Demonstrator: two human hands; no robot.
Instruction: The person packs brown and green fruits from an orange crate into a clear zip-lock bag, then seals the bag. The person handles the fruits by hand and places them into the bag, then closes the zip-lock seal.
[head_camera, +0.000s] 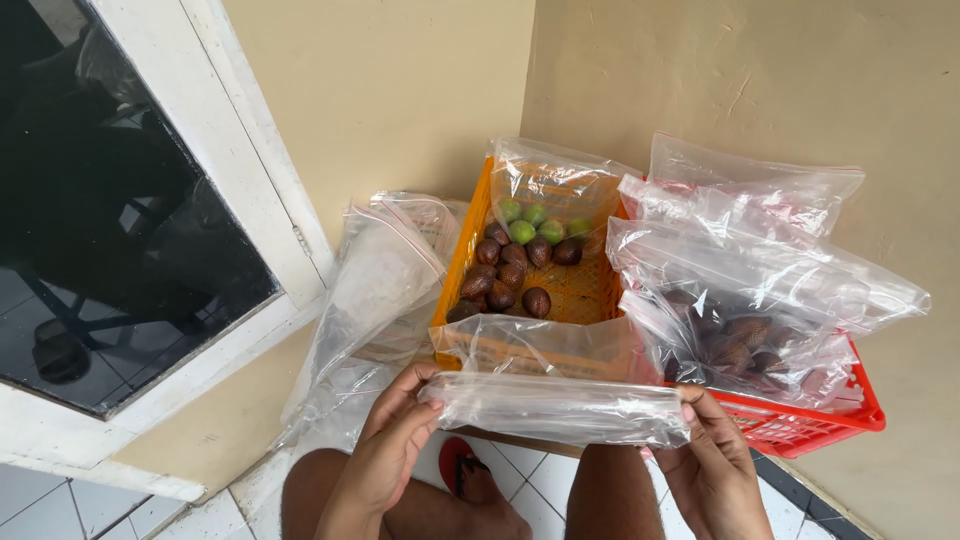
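Observation:
My left hand (392, 440) and my right hand (712, 462) each pinch one end of a clear zip-top plastic bag (557, 407), held flat and stretched between them over my knees. Just beyond it stands an orange plastic crate (578, 292) holding brown scaly fruits (512, 272) and a few green round fruits (532, 222). More clear bags drape over the crate's near and far rims.
A red plastic crate (810, 425) at right holds clear bags with brown fruits inside (738, 352). A pile of empty clear bags (375, 290) leans on the beige wall at left. A white-framed dark window (110, 210) fills the left. White tiles and a red sandal (455, 462) lie below.

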